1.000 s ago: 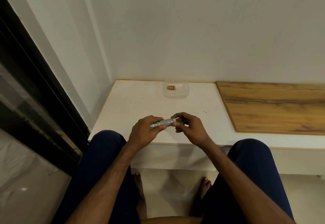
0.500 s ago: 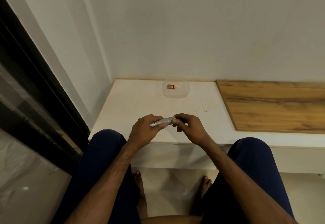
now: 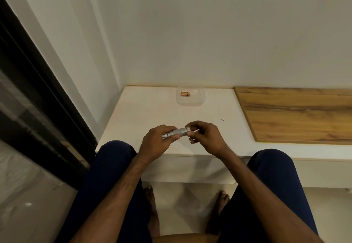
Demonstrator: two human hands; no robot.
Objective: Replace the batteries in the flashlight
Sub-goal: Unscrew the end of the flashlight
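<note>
A small silver flashlight [image 3: 177, 132] lies crosswise between my hands, just above the front part of the white ledge [image 3: 144, 117]. My left hand [image 3: 157, 141] grips its body near the left end. My right hand [image 3: 204, 137] pinches the cap at its right end with thumb and fingertips. Several copper-coloured batteries [image 3: 185, 94] lie in a clear plastic tray [image 3: 198, 99] at the back of the ledge, by the wall.
A wooden board [image 3: 297, 115] covers the right part of the ledge. A dark window frame [image 3: 38, 98] runs along the left. My knees in dark trousers and my bare feet are below the ledge's front edge.
Both hands have stayed on the flashlight in almost the same place. The right-hand fingers have shifted slightly on the end cap.
</note>
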